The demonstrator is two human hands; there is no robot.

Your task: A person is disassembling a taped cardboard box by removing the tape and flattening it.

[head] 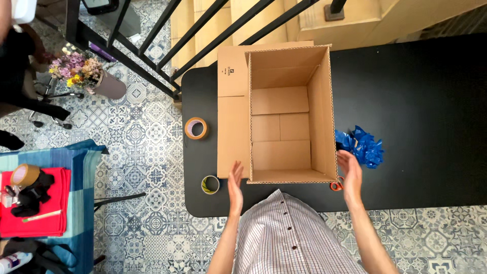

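**Both hands open beside the empty carton**

Your left hand is open, fingers straight and together, palm turned inward toward the cardboard box. It sits at about 7 o'clock from the box, just off its near left corner; I cannot tell whether the fingertips touch the cardboard. Your right hand is open too, palm facing left, at about 5 o'clock from the box, just beside the near right corner and holding nothing.

The box stands upright on the black table, its top open and its inside bare, with one flap folded out flat to the 9 o'clock side.

A roll of tape lies on the table at 9 o'clock from the box, just past the flap. A second, smaller roll lies near the table's front edge, at 9 o'clock from your left hand. Crumpled blue wrapping rests at 3 o'clock from the box, close to its right wall. An orange scissor handle peeks out at 7 o'clock from your right hand, mostly hidden by it.

Beyond the table at 10 o'clock, a bunch of flowers stands on the patterned tile floor
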